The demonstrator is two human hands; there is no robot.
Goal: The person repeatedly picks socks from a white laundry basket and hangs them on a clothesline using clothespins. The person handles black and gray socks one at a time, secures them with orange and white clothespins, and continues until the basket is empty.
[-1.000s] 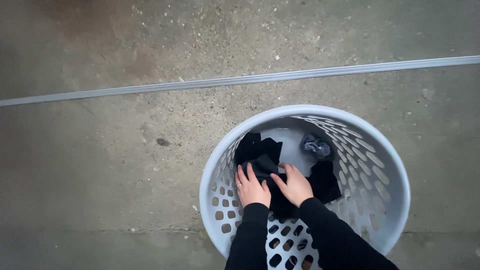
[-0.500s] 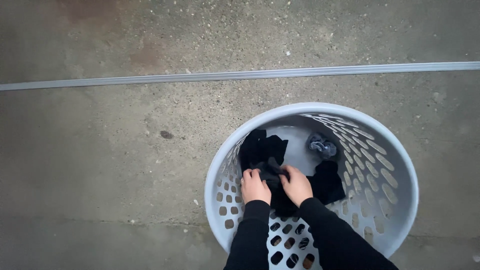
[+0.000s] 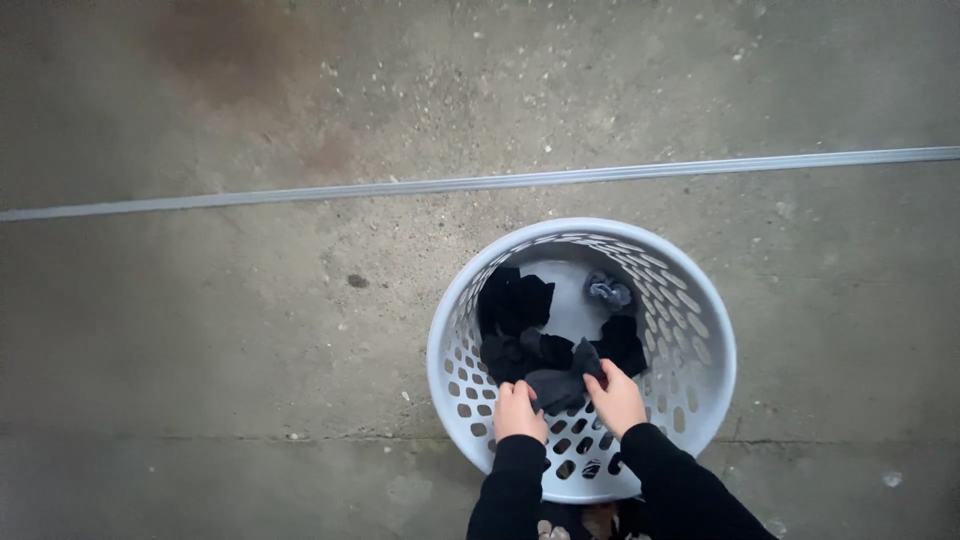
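View: head cam, looking straight down, 1 frame.
Left hand (image 3: 519, 410): inside the laundry basket (image 3: 690, 400) at its near wall, fingers curled closed on the near-left edge of a black garment (image 3: 556, 388). Knuckles up, back of hand to cam. Fingertips buried in cloth, not visible.
Right hand (image 3: 616, 397): also inside basket, just beside the left, fingers closed in a pinch on the right side of the same black garment; a fold of cloth stands up at the fingertips.
Hold: both hands gripping, neither open. Garment bunched between the 2 hands, its upper part lifted off the pile; whether the rest lies on the basket floor, cannot tell.
Sleeves (image 3: 680, 490): black, long, cover both forearms to the wrist; enter from bottom edge of frame.
Basket: round, pale grey-blue plastic, walls pierced w/ oval holes, stands upright on the floor.
Other contents: more dark clothing (image 3: 512, 300) heaped at far-left of basket interior, touching the held piece; small crumpled grey item (image 3: 608, 291) at far-right, apart from the hands. Bare basket floor shows between them.
Floor (image 3: 200, 330): rough concrete, speckled, brownish stain far-left.
Strip (image 3: 300, 195): thin metal-looking rail crossing floor left to right beyond the basket, well apart from it.
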